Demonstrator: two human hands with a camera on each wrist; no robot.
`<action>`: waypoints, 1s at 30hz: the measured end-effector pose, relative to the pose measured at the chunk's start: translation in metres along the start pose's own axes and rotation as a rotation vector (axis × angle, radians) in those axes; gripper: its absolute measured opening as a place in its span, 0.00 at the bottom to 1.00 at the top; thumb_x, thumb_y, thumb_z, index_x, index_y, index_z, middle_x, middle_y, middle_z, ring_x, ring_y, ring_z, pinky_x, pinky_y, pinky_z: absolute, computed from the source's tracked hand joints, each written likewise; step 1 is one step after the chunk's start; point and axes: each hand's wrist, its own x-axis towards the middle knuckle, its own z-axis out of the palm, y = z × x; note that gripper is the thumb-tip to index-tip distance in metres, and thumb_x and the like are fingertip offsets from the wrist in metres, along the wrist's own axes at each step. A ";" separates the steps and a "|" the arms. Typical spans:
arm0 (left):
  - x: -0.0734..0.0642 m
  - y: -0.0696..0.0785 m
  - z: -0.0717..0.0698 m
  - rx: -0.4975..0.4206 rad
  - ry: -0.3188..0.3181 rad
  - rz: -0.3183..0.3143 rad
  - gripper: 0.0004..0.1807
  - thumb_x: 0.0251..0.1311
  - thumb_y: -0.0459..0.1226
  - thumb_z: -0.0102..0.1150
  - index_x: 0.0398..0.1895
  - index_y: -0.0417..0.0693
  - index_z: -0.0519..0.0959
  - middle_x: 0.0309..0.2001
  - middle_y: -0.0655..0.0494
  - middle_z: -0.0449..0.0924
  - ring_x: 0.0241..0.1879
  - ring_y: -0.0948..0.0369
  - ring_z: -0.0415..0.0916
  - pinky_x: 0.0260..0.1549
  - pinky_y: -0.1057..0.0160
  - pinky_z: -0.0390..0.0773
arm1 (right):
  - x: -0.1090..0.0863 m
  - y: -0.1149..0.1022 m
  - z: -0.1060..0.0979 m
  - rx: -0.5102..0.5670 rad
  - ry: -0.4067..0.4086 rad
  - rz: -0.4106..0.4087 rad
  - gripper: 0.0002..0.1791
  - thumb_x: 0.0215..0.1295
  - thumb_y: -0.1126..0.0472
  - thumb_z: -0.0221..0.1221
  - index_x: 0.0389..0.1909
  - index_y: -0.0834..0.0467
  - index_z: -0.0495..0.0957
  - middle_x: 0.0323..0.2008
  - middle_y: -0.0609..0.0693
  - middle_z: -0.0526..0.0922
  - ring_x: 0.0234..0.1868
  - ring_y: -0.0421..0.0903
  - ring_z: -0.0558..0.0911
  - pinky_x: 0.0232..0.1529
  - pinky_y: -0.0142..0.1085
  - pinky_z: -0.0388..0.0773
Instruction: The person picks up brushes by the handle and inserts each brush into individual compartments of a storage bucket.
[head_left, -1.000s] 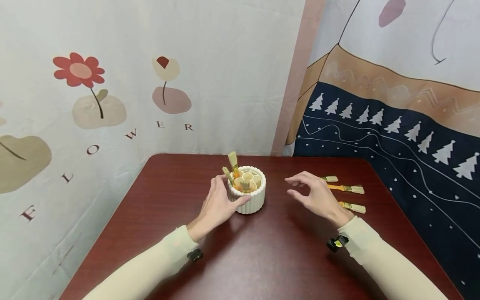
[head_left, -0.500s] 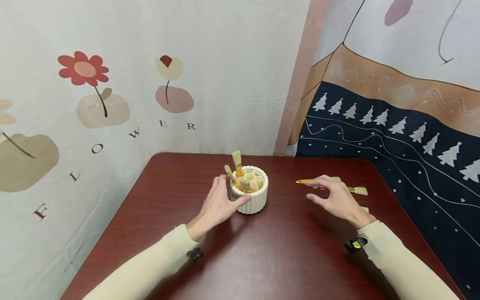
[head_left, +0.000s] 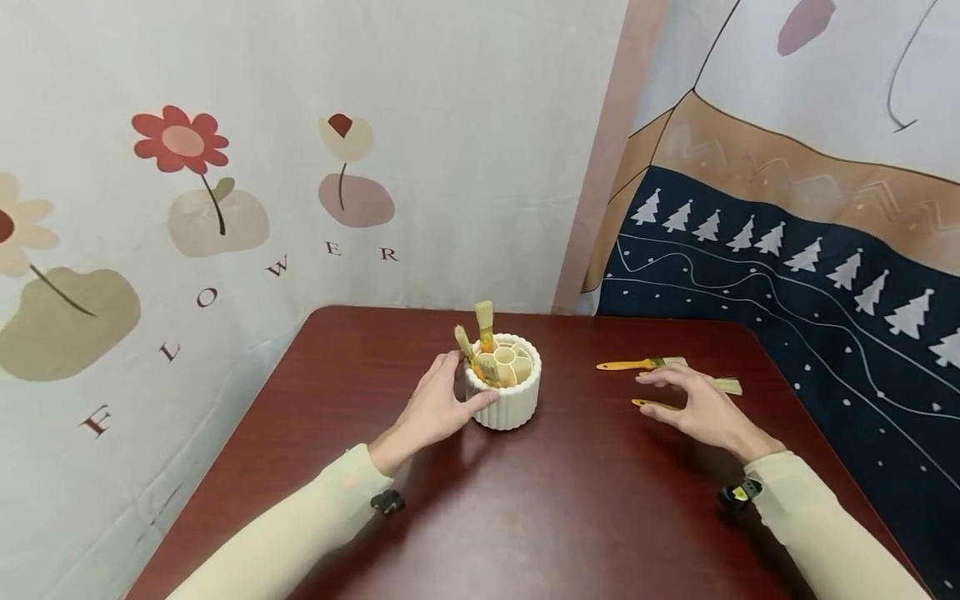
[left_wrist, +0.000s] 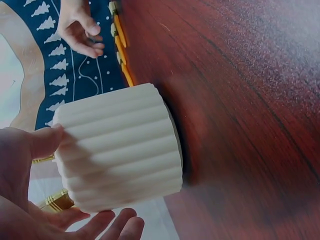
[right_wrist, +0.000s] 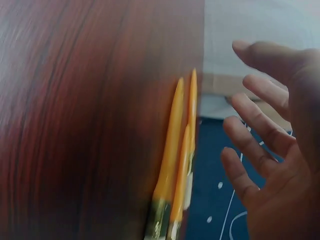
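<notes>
A white ribbed round holder (head_left: pixel 519 407) stands on the table, with a flower-shaped divider (head_left: pixel 505 355) inside. Several paintbrushes (head_left: pixel 485 320) stand bristles up in its left compartments. My left hand (head_left: pixel 433 410) grips the holder's left side, thumb over the near rim; in the left wrist view its fingers curl along the holder's ribbed wall (left_wrist: pixel 120 145). On the right, my right hand (head_left: pixel 701 410) hovers over three flat paintbrushes with orange handles (head_left: pixel 624 366), partly covering two of them. In the right wrist view its fingers are spread and empty, beside the brush handles (right_wrist: pixel 172 135).
The dark red wooden table (head_left: pixel 555 500) runs back to a pale wall cloth (head_left: pixel 465 167) with flower prints. A navy cloth with white trees (head_left: pixel 825 333) hangs along the right edge. Dark wrist devices (head_left: pixel 387 502) sit on both sleeves.
My right hand has moved right, away from the holder and over the brushes, uncovering the far brush's handle. My left hand keeps its hold on the holder. The head view has shifted slightly.
</notes>
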 end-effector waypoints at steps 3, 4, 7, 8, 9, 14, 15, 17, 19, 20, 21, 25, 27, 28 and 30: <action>0.002 -0.001 -0.001 0.001 -0.023 0.005 0.49 0.73 0.55 0.80 0.86 0.38 0.70 0.76 0.38 0.80 0.74 0.38 0.80 0.76 0.35 0.81 | -0.006 0.010 -0.004 0.007 -0.033 0.020 0.32 0.73 0.46 0.81 0.74 0.51 0.87 0.71 0.58 0.88 0.69 0.63 0.87 0.72 0.74 0.81; 0.003 -0.002 -0.002 0.003 -0.031 0.004 0.49 0.73 0.54 0.80 0.86 0.38 0.70 0.75 0.38 0.80 0.74 0.38 0.81 0.75 0.35 0.82 | -0.008 0.014 -0.005 0.006 -0.044 0.029 0.33 0.73 0.44 0.81 0.74 0.51 0.87 0.72 0.59 0.87 0.69 0.64 0.86 0.72 0.75 0.81; 0.004 -0.003 -0.003 0.006 -0.046 0.007 0.48 0.74 0.53 0.80 0.85 0.36 0.71 0.72 0.37 0.81 0.70 0.40 0.82 0.72 0.35 0.83 | -0.014 0.025 -0.009 -0.007 -0.062 0.055 0.35 0.72 0.41 0.81 0.75 0.49 0.87 0.74 0.60 0.85 0.71 0.65 0.85 0.72 0.76 0.80; 0.005 -0.004 -0.004 0.005 -0.050 0.006 0.48 0.73 0.53 0.80 0.85 0.36 0.71 0.72 0.37 0.82 0.69 0.40 0.82 0.72 0.35 0.84 | -0.016 0.028 -0.011 -0.011 -0.066 0.061 0.35 0.72 0.41 0.81 0.75 0.50 0.87 0.73 0.61 0.84 0.71 0.66 0.84 0.72 0.76 0.79; 0.005 -0.004 -0.005 0.001 -0.053 0.005 0.48 0.73 0.53 0.80 0.85 0.35 0.71 0.71 0.37 0.82 0.68 0.41 0.83 0.71 0.35 0.84 | -0.017 0.032 -0.013 -0.019 -0.066 0.066 0.35 0.72 0.41 0.81 0.75 0.50 0.87 0.73 0.61 0.84 0.70 0.66 0.83 0.72 0.77 0.78; 0.008 -0.007 -0.007 -0.018 -0.060 0.005 0.49 0.73 0.52 0.81 0.86 0.35 0.70 0.73 0.35 0.82 0.70 0.39 0.84 0.71 0.34 0.84 | -0.023 0.047 -0.022 -0.037 -0.065 0.095 0.35 0.70 0.42 0.82 0.73 0.51 0.88 0.70 0.61 0.85 0.68 0.66 0.83 0.70 0.74 0.77; 0.009 -0.008 -0.008 -0.021 -0.062 0.008 0.49 0.73 0.52 0.81 0.87 0.36 0.70 0.74 0.35 0.82 0.70 0.38 0.84 0.72 0.34 0.83 | -0.024 0.050 -0.024 -0.041 -0.067 0.101 0.35 0.70 0.42 0.83 0.73 0.51 0.88 0.69 0.61 0.85 0.68 0.65 0.84 0.69 0.73 0.79; 0.011 -0.009 -0.008 -0.029 -0.067 0.015 0.49 0.73 0.51 0.81 0.87 0.37 0.70 0.77 0.35 0.81 0.71 0.38 0.84 0.73 0.33 0.83 | -0.026 0.055 -0.025 -0.049 -0.072 0.112 0.34 0.70 0.42 0.83 0.72 0.50 0.89 0.68 0.60 0.85 0.67 0.64 0.84 0.68 0.69 0.82; 0.011 -0.010 -0.009 -0.042 -0.073 0.015 0.49 0.73 0.50 0.81 0.88 0.38 0.69 0.78 0.35 0.80 0.72 0.38 0.84 0.73 0.33 0.83 | -0.029 0.060 -0.026 -0.060 -0.081 0.120 0.33 0.70 0.42 0.82 0.72 0.50 0.89 0.69 0.61 0.85 0.66 0.62 0.84 0.67 0.61 0.84; 0.012 -0.011 -0.009 -0.047 -0.076 0.016 0.49 0.73 0.50 0.81 0.88 0.38 0.69 0.79 0.35 0.79 0.73 0.38 0.84 0.74 0.33 0.82 | -0.030 0.062 -0.027 -0.060 -0.084 0.129 0.33 0.70 0.42 0.82 0.71 0.50 0.90 0.70 0.62 0.84 0.66 0.63 0.84 0.66 0.61 0.84; 0.012 -0.011 -0.009 -0.051 -0.079 0.016 0.48 0.74 0.50 0.81 0.88 0.39 0.69 0.80 0.35 0.79 0.73 0.38 0.83 0.75 0.32 0.82 | -0.031 0.065 -0.027 -0.062 -0.087 0.137 0.32 0.70 0.43 0.82 0.71 0.50 0.90 0.71 0.64 0.83 0.66 0.64 0.84 0.67 0.61 0.84; 0.013 -0.012 -0.010 -0.060 -0.090 0.013 0.48 0.75 0.49 0.80 0.89 0.39 0.68 0.82 0.34 0.76 0.77 0.36 0.81 0.78 0.32 0.79 | -0.033 0.071 -0.028 -0.051 -0.095 0.152 0.31 0.71 0.44 0.82 0.69 0.51 0.91 0.77 0.71 0.78 0.69 0.70 0.82 0.68 0.69 0.83; 0.013 -0.012 -0.010 -0.061 -0.096 0.012 0.48 0.75 0.49 0.79 0.89 0.40 0.68 0.83 0.34 0.75 0.78 0.36 0.79 0.80 0.31 0.78 | -0.034 0.072 -0.029 -0.039 -0.093 0.156 0.30 0.71 0.45 0.82 0.69 0.52 0.91 0.78 0.72 0.77 0.72 0.73 0.80 0.69 0.75 0.80; 0.013 -0.011 -0.010 -0.062 -0.099 0.012 0.48 0.76 0.49 0.79 0.90 0.40 0.67 0.83 0.34 0.75 0.79 0.36 0.79 0.80 0.31 0.77 | -0.034 0.073 -0.029 -0.035 -0.092 0.154 0.29 0.71 0.46 0.82 0.68 0.52 0.91 0.78 0.72 0.77 0.73 0.73 0.79 0.70 0.76 0.79; 0.013 -0.011 -0.011 -0.068 -0.106 0.009 0.48 0.76 0.49 0.79 0.90 0.40 0.67 0.83 0.34 0.75 0.78 0.36 0.80 0.80 0.31 0.77 | -0.034 0.072 -0.029 -0.023 -0.093 0.160 0.28 0.72 0.47 0.82 0.67 0.54 0.92 0.77 0.72 0.78 0.75 0.74 0.77 0.71 0.79 0.77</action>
